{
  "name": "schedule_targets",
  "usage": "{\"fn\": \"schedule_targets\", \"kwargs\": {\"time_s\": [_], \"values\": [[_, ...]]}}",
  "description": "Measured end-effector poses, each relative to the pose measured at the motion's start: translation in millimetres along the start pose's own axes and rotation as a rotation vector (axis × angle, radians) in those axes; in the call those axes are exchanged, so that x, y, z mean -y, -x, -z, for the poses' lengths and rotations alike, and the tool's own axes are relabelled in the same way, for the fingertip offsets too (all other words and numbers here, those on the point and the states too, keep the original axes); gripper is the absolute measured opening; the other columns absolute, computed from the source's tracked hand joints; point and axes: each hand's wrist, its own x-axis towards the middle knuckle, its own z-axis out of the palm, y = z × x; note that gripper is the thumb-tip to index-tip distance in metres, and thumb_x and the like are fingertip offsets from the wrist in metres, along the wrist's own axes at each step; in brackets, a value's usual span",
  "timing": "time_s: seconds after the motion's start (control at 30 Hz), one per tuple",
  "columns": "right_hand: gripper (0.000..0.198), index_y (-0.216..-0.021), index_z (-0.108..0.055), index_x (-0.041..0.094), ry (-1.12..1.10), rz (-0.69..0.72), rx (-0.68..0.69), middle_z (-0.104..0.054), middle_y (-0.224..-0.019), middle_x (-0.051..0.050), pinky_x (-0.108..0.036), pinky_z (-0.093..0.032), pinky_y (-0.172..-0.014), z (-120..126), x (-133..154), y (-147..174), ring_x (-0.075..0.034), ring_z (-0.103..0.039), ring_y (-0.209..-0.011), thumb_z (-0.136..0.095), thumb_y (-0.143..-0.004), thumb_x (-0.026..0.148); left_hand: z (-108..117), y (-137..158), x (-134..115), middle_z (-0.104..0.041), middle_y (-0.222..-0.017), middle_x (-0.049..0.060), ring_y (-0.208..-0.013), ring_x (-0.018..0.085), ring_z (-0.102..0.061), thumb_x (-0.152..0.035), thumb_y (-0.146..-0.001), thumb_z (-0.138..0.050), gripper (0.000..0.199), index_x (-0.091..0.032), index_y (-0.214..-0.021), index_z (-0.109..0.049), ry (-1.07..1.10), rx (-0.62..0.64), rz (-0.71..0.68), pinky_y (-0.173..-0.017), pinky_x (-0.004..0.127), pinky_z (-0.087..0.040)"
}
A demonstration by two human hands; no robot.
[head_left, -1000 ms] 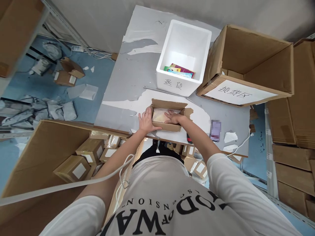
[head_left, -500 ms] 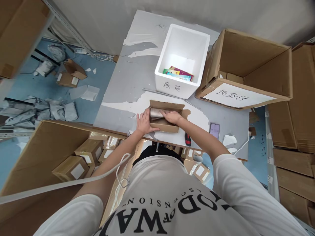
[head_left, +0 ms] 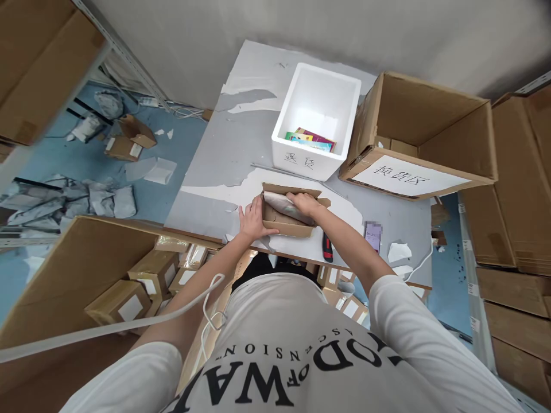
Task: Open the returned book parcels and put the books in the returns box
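Observation:
A small open cardboard box (head_left: pixel 287 230) lies on the table with its flaps spread. My left hand (head_left: pixel 253 221) grips its left end, thumb along the near side and the other fingers on the end wall. Inside the box, a whitish, shiny flat packet (head_left: pixel 284 206) is tilted up on its edge against the far side. My right hand (head_left: pixel 305 205) reaches in from the right with its fingers closed on the packet's upper edge. Part of the packet is hidden by the hand and box wall; its contents cannot be made out.
A red-and-black cutter (head_left: pixel 328 248) lies near the table's front edge, with a phone (head_left: pixel 372 235) and torn paper (head_left: pixel 399 252) to its right. Behind stand a white foam box (head_left: pixel 307 163) with colourful booklets and a large carton (head_left: pixel 424 192). A parcel-filled carton (head_left: pixel 55 275) is at left.
The packet lay across the box and now stands tilted at the far side, showing more of the box floor. My right hand has shifted slightly right; my left hand stays on the box.

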Motion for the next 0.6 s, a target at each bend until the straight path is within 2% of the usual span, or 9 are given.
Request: {"fn": "schedule_targets", "kwargs": {"time_s": [0.2, 0.37, 0.43, 0.5, 0.57, 0.6], "values": [[0.034, -0.114, -0.054, 0.016, -0.228, 0.028, -0.218, -0.068, -0.103, -0.013, -0.040, -0.048, -0.080, 42.6, -15.8, 32.3, -0.030, -0.063, -0.093, -0.055, -0.082, 0.024, 9.5, -12.6, -4.0, -0.021, -0.156, 0.023, -0.138, 0.043, -0.025, -0.068, -0.055, -0.072, 0.129, -0.009, -0.153, -0.011, -0.028, 0.010, 0.009, -0.111, 0.068, -0.003], [0.043, -0.112, -0.056, 0.016, -0.834, -0.003, -0.537, -0.068, -0.110, -0.009, -0.042, -0.050, -0.087, 65.4, -25.7, 73.6, -0.027, -0.062, -0.099, -0.065, -0.074, 0.033, 26.4, -25.8, -2.1, -0.016, -0.157, 0.023, -0.144, 0.043, -0.012, -0.060, -0.050, -0.080, 0.134, -0.011, -0.153, -0.011, 0.069, 0.009, -0.028, -0.111, 0.068, 0.000], [0.052, -0.117, -0.055, 0.018, -1.082, -0.051, -0.695, -0.067, -0.115, -0.008, -0.043, -0.050, -0.090, 62.3, -14.4, 89.6, -0.026, -0.062, -0.104, -0.070, -0.072, 0.039, 37.4, -22.8, -3.9, -0.013, -0.158, 0.022, -0.146, 0.041, -0.005, -0.059, -0.057, -0.076, 0.125, -0.011, -0.153, -0.012, 0.222, -0.026, -0.034, -0.112, 0.067, 0.000], [0.060, -0.122, -0.053, 0.020, -1.250, -0.108, -0.825, -0.066, -0.120, -0.008, -0.043, -0.049, -0.094, 53.9, 4.8, 102.3, -0.026, -0.061, -0.109, -0.072, -0.071, 0.044, 50.4, -15.1, -10.9, -0.011, -0.160, 0.019, -0.148, 0.037, -0.002, -0.061, -0.071, -0.066, 0.107, -0.014, -0.153, -0.015, 0.485, -0.073, -0.057, -0.115, 0.062, -0.002], [0.062, -0.124, -0.053, 0.021, -1.355, -0.164, -0.893, -0.066, -0.123, -0.009, -0.044, -0.048, -0.097, 43.1, 27.5, 110.9, -0.026, -0.061, -0.112, -0.071, -0.072, 0.050, 63.5, -5.5, -23.9, -0.014, -0.160, 0.015, -0.148, 0.033, -0.009, -0.063, -0.079, -0.056, 0.093, -0.018, -0.152, -0.021, 0.841, -0.046, -0.125, -0.118, 0.055, -0.012], [0.062, -0.124, -0.053, 0.021, -1.397, -0.186, -0.897, -0.066, -0.123, -0.009, -0.044, -0.048, -0.097, 37.6, 38.7, 113.8, -0.027, -0.061, -0.112, -0.069, -0.073, 0.053, 69.2, -1.0, -32.2, -0.018, -0.159, 0.015, -0.147, 0.032, -0.016, -0.065, -0.079, -0.055, 0.090, -0.020, -0.151, -0.023, 1.026, 0.013, -0.172, -0.117, 0.051, -0.019]]}}
